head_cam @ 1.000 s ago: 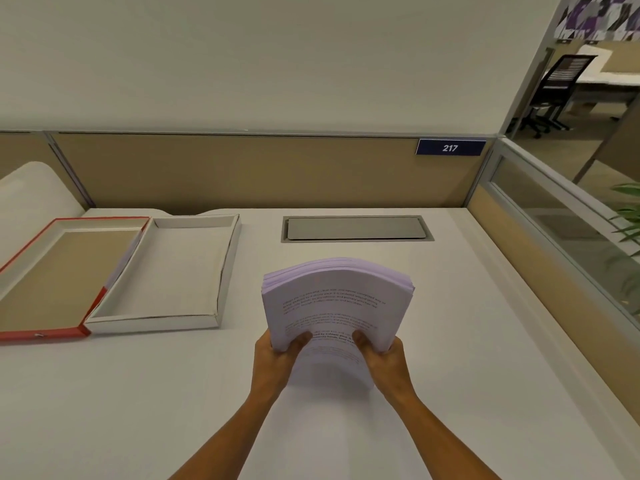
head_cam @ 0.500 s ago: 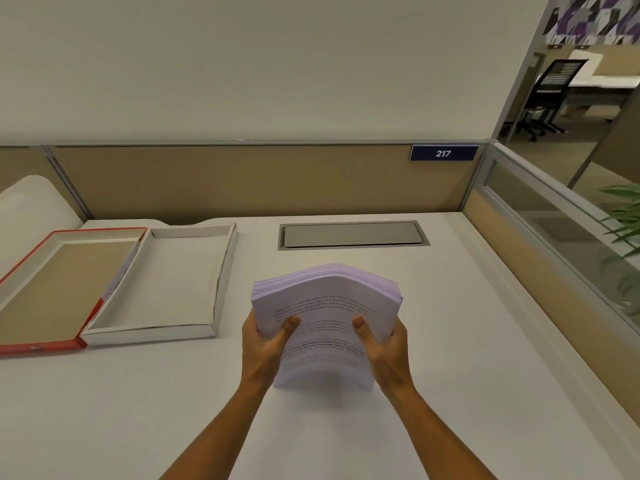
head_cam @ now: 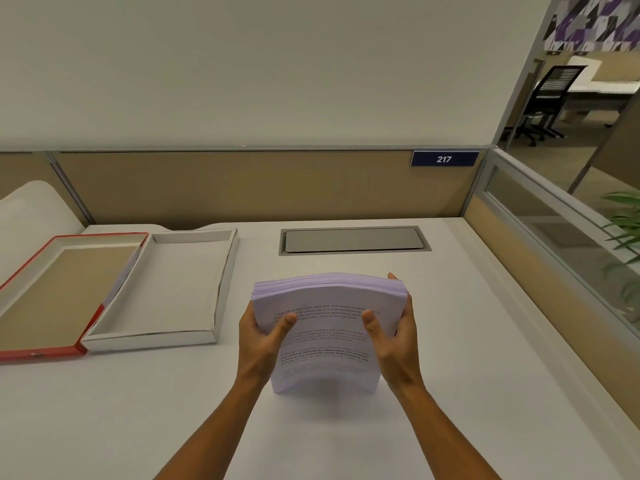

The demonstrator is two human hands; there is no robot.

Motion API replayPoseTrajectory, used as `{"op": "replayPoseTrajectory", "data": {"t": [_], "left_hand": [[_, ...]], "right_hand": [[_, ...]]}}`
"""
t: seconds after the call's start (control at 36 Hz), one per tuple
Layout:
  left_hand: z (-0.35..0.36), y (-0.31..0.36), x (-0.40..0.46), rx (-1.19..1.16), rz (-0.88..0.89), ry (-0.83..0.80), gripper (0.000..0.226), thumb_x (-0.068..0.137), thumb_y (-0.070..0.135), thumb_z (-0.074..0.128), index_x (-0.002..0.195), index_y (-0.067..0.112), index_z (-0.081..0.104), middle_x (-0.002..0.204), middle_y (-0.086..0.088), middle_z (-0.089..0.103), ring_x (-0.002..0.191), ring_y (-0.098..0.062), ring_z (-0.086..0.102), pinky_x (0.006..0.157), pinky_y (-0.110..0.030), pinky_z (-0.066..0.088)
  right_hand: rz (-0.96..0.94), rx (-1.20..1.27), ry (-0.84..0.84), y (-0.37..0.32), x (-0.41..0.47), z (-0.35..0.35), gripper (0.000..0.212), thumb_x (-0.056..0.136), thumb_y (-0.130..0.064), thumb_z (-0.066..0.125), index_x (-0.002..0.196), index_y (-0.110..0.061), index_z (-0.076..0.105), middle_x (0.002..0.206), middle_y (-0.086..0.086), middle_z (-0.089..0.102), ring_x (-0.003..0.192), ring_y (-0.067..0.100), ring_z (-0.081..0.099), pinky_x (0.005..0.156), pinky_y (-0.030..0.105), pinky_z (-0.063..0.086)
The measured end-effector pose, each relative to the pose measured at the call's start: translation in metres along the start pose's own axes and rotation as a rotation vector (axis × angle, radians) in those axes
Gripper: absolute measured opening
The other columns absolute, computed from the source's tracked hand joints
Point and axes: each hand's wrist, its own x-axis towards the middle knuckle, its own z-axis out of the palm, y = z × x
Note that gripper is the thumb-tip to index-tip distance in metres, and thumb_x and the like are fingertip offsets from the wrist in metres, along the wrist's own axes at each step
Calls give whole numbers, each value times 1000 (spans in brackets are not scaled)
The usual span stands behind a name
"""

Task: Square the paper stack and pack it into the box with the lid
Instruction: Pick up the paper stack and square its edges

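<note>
A thick stack of pale lilac printed paper (head_cam: 329, 327) stands on its lower edge on the white desk, bowed toward me, top sheets slightly fanned. My left hand (head_cam: 258, 339) grips its left side with the thumb across the front page. My right hand (head_cam: 394, 336) grips its right side, thumb in front and fingers behind. To the left lies the open white box (head_cam: 221, 292), with nothing inside. Beside that box, further left, its red-edged lid (head_cam: 41, 351) lies upside down, brown inside showing.
A grey cable hatch (head_cam: 353, 240) is set into the desk behind the stack. Tan partition panels (head_cam: 242, 185) close off the back and right sides. A glass panel and a plant (head_cam: 623, 230) are at the right.
Both hands have slid up the sides of the stack, from its bottom corners to its middle. The stack now stands lower, with its bottom edge on the desk.
</note>
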Motion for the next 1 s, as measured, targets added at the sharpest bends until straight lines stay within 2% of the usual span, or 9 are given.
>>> {"op": "replayPoseTrajectory", "data": {"t": [0.11, 0.25, 0.33, 0.44, 0.53, 0.61, 0.69, 0.92, 1.0], "left_hand": [[2, 1, 0, -19, -16, 12, 80, 47, 81, 74, 109, 33, 59, 98, -1, 69, 82, -21, 71, 60, -23, 59], [1, 1, 3, -11, -28, -3, 81, 46, 81, 74, 109, 32, 59, 98, -1, 70, 83, -21, 71, 61, -26, 61], [-1, -1, 4, -4, -21, -29, 87, 49, 84, 69, 114, 27, 57, 100, -5, 68, 87, -25, 69, 62, -28, 61], [-1, 0, 4, -32, -10, -36, 85, 55, 87, 62, 112, 25, 57, 96, -5, 67, 82, -20, 69, 59, -25, 58], [0, 2, 3, -56, 2, -39, 80, 61, 88, 57, 110, 24, 58, 92, -3, 67, 80, -14, 70, 58, -24, 57], [0, 1, 3, -45, 8, -46, 78, 67, 90, 45, 109, 26, 60, 92, -1, 68, 81, -20, 68, 65, -35, 57], [0, 2, 3, -61, -6, -33, 80, 68, 92, 39, 108, 27, 62, 89, 5, 71, 81, -17, 67, 68, -44, 53], [3, 8, 5, -49, -60, -51, 74, 66, 95, 33, 104, 41, 68, 90, 8, 74, 82, -13, 69, 72, -43, 53], [4, 9, 4, -44, -59, -53, 77, 64, 96, 33, 105, 39, 66, 89, 8, 73, 81, -15, 68, 71, -42, 53]], "right_hand": [[-4, 24, 6, -3, -1, 4, 73, 75, -69, 68, 139, -62, 35, 121, -32, 59, 113, 7, 63, 71, 25, 62], [13, 34, 1, -4, -1, 5, 67, 75, -72, 67, 136, -56, 43, 113, -23, 65, 105, 8, 67, 67, 23, 61], [58, 81, -4, -2, 1, 1, 64, 79, -79, 52, 134, -47, 51, 112, -10, 68, 102, 16, 69, 69, 28, 61], [194, 208, -26, -5, 6, -2, 78, 78, -90, 33, 124, -36, 66, 106, 3, 75, 92, 17, 73, 68, 28, 60], [228, 269, -53, -7, 10, -4, 70, 84, -84, 33, 113, -34, 74, 99, 3, 77, 86, 14, 74, 67, 27, 59], [239, 290, -47, -7, 11, -5, 58, 95, -67, 27, 105, -37, 76, 92, -1, 77, 79, 10, 73, 63, 26, 58], [238, 302, -48, -6, 13, -6, 53, 99, -54, 27, 101, -36, 77, 90, 0, 77, 78, 11, 71, 62, 28, 57], [209, 316, -54, -4, 14, -9, 50, 96, -46, 30, 87, -35, 79, 80, -5, 75, 70, 6, 67, 57, 24, 54], [196, 297, -64, -3, 13, -9, 51, 97, -48, 30, 92, -34, 78, 83, -1, 75, 72, 9, 68, 59, 27, 55]]}}
